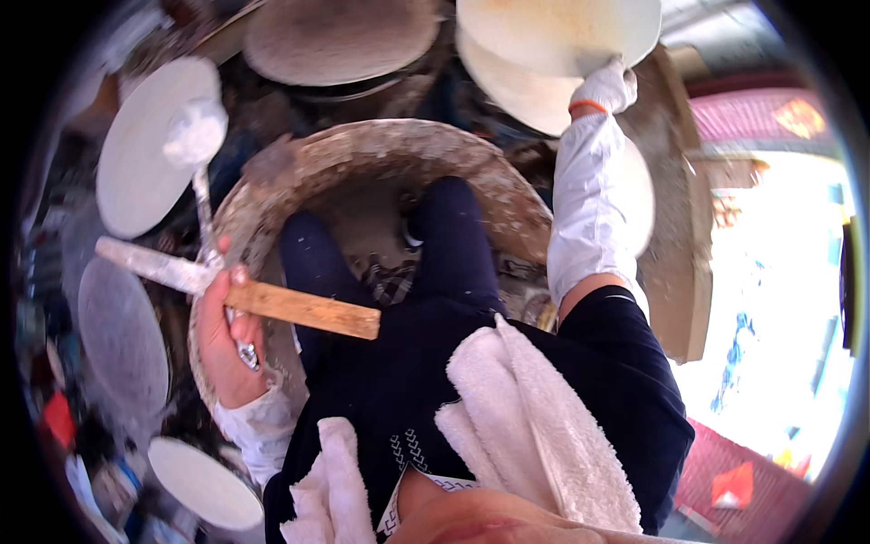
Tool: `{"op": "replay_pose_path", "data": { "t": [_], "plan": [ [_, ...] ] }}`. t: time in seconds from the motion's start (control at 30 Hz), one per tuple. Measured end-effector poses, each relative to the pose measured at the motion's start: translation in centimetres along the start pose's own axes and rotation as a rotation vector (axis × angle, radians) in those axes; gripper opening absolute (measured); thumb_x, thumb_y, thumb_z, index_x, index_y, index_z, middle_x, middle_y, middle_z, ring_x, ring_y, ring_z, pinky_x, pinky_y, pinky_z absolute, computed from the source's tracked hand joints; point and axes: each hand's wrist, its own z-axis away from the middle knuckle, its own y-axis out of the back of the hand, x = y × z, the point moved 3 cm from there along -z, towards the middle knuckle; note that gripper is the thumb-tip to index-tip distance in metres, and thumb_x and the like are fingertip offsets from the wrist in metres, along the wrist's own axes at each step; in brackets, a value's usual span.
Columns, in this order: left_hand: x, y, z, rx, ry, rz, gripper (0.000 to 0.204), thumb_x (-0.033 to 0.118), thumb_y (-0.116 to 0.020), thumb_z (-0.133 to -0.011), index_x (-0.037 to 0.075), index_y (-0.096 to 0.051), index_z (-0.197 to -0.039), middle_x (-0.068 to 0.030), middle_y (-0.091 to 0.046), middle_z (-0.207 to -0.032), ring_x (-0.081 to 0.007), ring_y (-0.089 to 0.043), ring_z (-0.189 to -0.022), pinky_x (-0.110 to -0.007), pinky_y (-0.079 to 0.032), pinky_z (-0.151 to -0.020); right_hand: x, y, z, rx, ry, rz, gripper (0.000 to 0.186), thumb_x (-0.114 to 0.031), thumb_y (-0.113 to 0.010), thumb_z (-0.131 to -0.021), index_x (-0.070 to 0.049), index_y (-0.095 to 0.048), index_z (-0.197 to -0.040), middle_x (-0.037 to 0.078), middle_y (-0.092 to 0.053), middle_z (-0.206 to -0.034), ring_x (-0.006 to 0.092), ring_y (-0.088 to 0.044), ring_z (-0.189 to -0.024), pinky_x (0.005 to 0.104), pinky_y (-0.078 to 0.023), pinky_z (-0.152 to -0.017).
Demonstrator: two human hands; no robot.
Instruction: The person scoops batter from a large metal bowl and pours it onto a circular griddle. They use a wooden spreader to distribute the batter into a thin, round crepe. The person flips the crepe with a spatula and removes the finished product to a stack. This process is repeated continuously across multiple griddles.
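My left hand [231,340] is closed around two tools. One is a ladle [193,134], its bowl coated in thick white batter, over a pale disc [145,172]. The other is a flat wooden spreader [304,308], with a bare brown end and a whitened end. At the upper right my right hand [605,88], in a white glove, grips the near edge of a large, thin, round pancake [557,32] with a browned patch. That pancake overlaps a second pale disc [517,91]. My right fingertips are partly hidden.
A round, batter-crusted wall [399,136] curves around my legs. Round griddles stand around it: one at the top [340,41], one at left [122,331] and a pale one at lower left [207,483]. A board [675,263] stands at right. White towels [544,408] hang on my chest.
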Motion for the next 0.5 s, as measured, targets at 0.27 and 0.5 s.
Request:
{"op": "replay_pose_path", "data": {
  "t": [0.27, 0.5],
  "plan": [
    [-4.0, 1.0, 6.7, -0.338, -0.46, -0.805, 0.044, -0.004, -0.045, -0.096, -0.008, -0.044, -0.139, -0.0095, -0.053, -0.138, -0.0071, -0.053, -0.11, -0.016, -0.04, -0.097, -6.1, 49.4, -10.6, 0.244, -0.123, 0.308, 0.027, -0.027, -0.07, -0.091, -0.005, -0.065, -0.105, 0.017, -0.067, -0.096, 0.0274, -0.068, -0.077, 0.0422, -0.055, -0.063],
    [-5.8, -2.2, 9.5, -0.634, -0.573, -1.113, 0.046, -0.003, -0.046, -0.096, -0.008, -0.042, -0.142, -0.0126, -0.052, -0.138, -0.0083, -0.053, -0.106, -0.018, -0.04, -0.093, 3.7, 84.2, 1.7, -0.06, -0.055, 1.669, 0.059, -0.017, -0.074, -0.074, -0.005, -0.055, -0.128, 0.025, -0.07, -0.103, 0.0413, -0.068, -0.098, 0.0463, -0.054, -0.084]
  ]
}}
